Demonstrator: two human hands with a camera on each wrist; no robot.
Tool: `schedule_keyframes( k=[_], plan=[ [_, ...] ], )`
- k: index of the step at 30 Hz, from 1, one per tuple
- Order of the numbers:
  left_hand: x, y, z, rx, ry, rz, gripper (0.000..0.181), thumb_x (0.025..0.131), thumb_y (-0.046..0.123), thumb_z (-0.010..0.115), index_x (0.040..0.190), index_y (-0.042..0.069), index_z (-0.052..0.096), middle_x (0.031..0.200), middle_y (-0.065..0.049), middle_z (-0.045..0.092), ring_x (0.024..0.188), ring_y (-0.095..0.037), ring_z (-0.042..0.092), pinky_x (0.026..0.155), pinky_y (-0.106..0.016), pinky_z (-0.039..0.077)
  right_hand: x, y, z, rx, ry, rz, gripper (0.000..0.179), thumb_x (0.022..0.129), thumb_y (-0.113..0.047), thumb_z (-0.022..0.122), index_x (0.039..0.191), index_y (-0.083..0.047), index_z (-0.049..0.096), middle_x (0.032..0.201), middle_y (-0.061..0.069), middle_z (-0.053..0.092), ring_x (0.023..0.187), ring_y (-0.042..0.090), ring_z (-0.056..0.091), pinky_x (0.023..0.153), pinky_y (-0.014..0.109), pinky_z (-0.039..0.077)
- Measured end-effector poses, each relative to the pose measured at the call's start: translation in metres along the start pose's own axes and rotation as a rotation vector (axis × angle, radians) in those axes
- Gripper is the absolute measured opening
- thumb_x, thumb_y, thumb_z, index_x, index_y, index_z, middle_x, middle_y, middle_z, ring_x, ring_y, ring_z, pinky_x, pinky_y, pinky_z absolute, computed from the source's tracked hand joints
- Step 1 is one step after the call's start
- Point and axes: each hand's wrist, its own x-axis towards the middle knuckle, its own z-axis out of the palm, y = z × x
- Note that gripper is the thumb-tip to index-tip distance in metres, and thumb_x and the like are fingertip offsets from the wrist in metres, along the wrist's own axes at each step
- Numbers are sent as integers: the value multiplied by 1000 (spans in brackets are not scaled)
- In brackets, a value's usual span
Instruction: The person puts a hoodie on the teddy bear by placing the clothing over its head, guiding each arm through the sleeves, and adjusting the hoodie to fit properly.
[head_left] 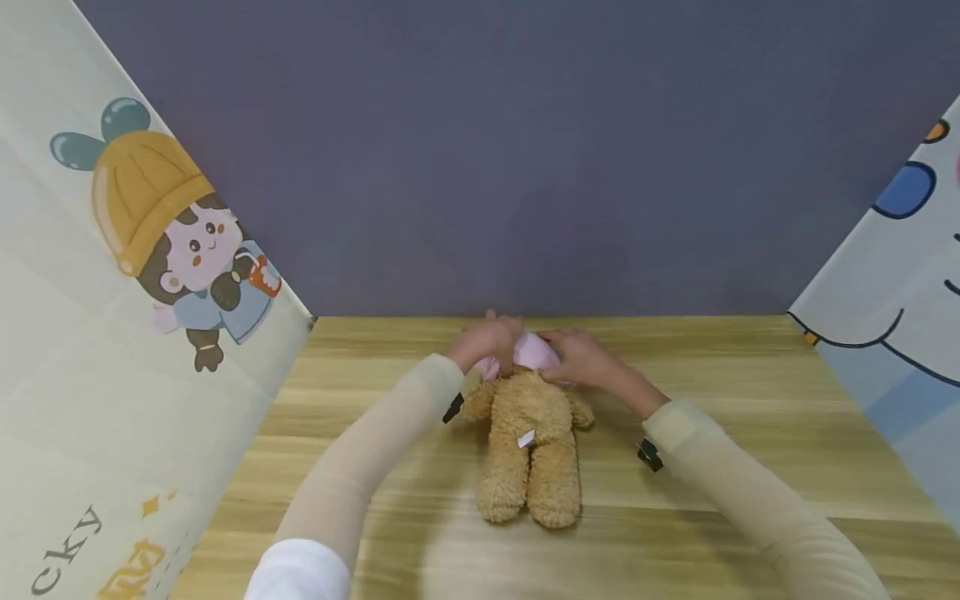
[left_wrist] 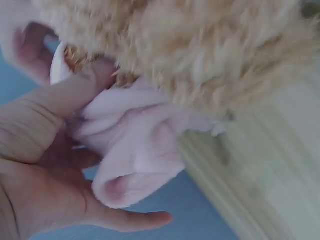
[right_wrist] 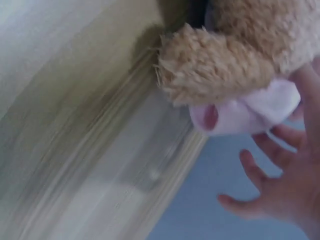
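Wood-grain tabletop (head_left: pixel 660 533) is running back to a dark backdrop (head_left: pixel 525 167), with a plush bear (head_left: pixel 532 407) lying toward the far side, pink cloth (head_left: pixel 536 352) bunching at its far end. I am judging both light, soft and hard to damage (fur (right_wrist: pixel 215 67) likely giving good friction), the cloth's loose edge offering the best hold. Both sleeved forearms (head_left: pixel 356 458) are angling inward; my left hand (head_left: pixel 486 340) is pinching the cloth, while my right hand (head_left: pixel 588 358) is touching it, outer fingers spreading apart, grip not determinable.

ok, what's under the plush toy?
Wood-grain tabletop shows on both sides of the plush toy; whatever is directly beneath its body is covered, so can't say.
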Motion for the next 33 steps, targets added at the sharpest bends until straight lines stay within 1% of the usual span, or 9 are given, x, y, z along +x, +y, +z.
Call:
schedule_keyframes(
  k=[2, 5, 9, 13, 18, 22, 25, 29, 33],
  plan=[
    [-1, -1, 8, 6, 85, 9, 88, 77, 13, 88, 151, 13, 41, 153, -8, 46, 137, -38, 34, 102, -72, 36, 0, -6, 1, -127, 38, 20, 76, 85, -43, 75, 145, -2, 53, 131, 20, 65, 106, 38, 64, 87, 59, 51],
    [1, -5, 20, 11, 241, 34, 73, 80, 17, 87, 142, 14, 49, 143, -9, 53, 122, -34, 40, 96, -66, 43, 3, -10, 4, -168, 82, 94, 75, 86, -48, 75, 144, -5, 54, 136, 20, 60, 117, 44, 57, 90, 68, 45],
    [8, -13, 38, 46, 448, 60, 56, 88, 26, 81, 133, 14, 51, 134, -10, 55, 118, -35, 42, 91, -63, 46, 11, -9, 10, -155, 168, 130, 68, 86, -46, 78, 139, -8, 56, 134, 18, 58, 114, 40, 51, 89, 64, 42],
    [15, -22, 54, 143, 581, 33, 51, 90, 38, 77, 130, 16, 53, 129, -6, 59, 119, -36, 46, 95, -65, 45, 17, -9, 20, -176, 243, 91, 59, 84, -45, 81, 129, -14, 59, 125, 12, 61, 106, 35, 50, 88, 61, 39],
    [13, -30, 62, 285, 676, 43, 46, 93, 43, 72, 131, 23, 59, 126, 2, 65, 110, -28, 49, 92, -55, 42, 18, -11, 32, -229, 364, 23, 53, 79, -44, 87, 116, -16, 62, 115, 8, 64, 99, 32, 53, 87, 61, 39],
    [10, -29, 69, 347, 765, 106, 21, 97, 29, 67, 116, 22, 67, 109, 7, 72, 95, -20, 50, 85, -44, 38, 12, -11, 41, -312, 454, -46, 46, 77, -43, 87, 106, -17, 63, 107, 5, 68, 97, 30, 54, 87, 58, 38],
    [9, -30, 73, 347, 820, 134, 10, 92, 21, 70, 103, 20, 70, 98, 6, 74, 88, -19, 51, 84, -41, 39, 10, -10, 44, -364, 493, -84, 45, 76, -44, 86, 104, -17, 63, 104, 4, 69, 98, 30, 56, 89, 58, 38],
    [5, -34, 70, 320, 833, 117, 26, 87, 28, 80, 108, 18, 69, 106, 3, 74, 98, -24, 55, 93, -44, 44, 12, -12, 35, -392, 457, -38, 48, 79, -44, 85, 112, -16, 64, 112, 8, 69, 107, 34, 55, 94, 62, 38],
    [0, -34, 65, 258, 793, 164, 34, 89, 24, 78, 119, 11, 67, 115, -5, 71, 104, -31, 57, 96, -46, 45, 13, -18, 22, -418, 376, 62, 55, 84, -50, 80, 122, -13, 65, 120, 13, 68, 116, 39, 53, 97, 67, 37]
  ],
)
